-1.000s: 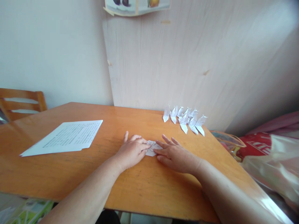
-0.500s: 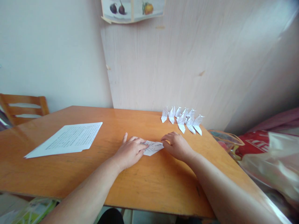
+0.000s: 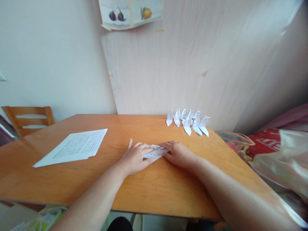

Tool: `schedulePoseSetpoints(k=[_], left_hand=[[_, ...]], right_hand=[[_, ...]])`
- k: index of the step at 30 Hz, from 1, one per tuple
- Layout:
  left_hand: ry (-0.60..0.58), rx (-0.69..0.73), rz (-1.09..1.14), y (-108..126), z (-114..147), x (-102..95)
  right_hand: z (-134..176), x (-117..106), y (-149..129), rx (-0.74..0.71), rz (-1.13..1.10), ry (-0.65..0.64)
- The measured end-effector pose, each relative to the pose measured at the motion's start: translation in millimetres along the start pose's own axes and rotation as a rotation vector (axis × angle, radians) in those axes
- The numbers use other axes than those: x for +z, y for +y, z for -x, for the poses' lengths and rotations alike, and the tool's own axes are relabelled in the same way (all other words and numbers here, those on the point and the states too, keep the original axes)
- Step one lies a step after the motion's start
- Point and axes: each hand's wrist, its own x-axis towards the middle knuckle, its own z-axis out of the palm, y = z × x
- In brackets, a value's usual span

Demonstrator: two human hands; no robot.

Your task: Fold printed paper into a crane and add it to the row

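A small folded piece of paper [image 3: 156, 152] with printing on it lies on the wooden table between my hands. My left hand [image 3: 136, 158] holds its left side, fingers over the far edge and thumb at the near edge, with the little finger sticking up. At the right end, my right hand [image 3: 180, 154] pinches the paper between thumb and fingers. Both hands cover parts of the paper, so its full outline is hidden. Beyond my right hand, several folded paper figures [image 3: 187, 125] with pointed tips stand grouped near the table's far right corner.
A stack of printed sheets [image 3: 78, 143] lies on the left of the table [image 3: 149, 189]. Behind it at the far left is a wooden chair [image 3: 31, 120]. Bags, one red and white [image 3: 269, 142], crowd the right edge. The wall borders the table's far side.
My right hand has come down and left onto the paper's right end and now grips it. My left thumb has shifted along the near edge. The camera view has tilted slightly.
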Motion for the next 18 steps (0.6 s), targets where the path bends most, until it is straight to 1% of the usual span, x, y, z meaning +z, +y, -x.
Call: schedulePoseSetpoints(k=[3,7,12,18], left_hand=[[-0.003,0.007,0.022,1.0,0.6,-0.9],[0.002,0.022,0.022,1.6,0.9,-2.6],[0.020,0.003,0.031,4.0,0.9,-4.2],[0.090,-0.010,0.043,2.9,-1.1,-2.6]], right_hand=[[0.2,-0.9,-0.2,0.010,-0.017,-0.007],[0.6,-1.5,-1.7,0.006,-0.041,0.016],[-0.4,-2.7,-2.3,0.029,-0.062,0.037],[-2.6,-2.6,-2.3,0.040,-0.142,0.062]])
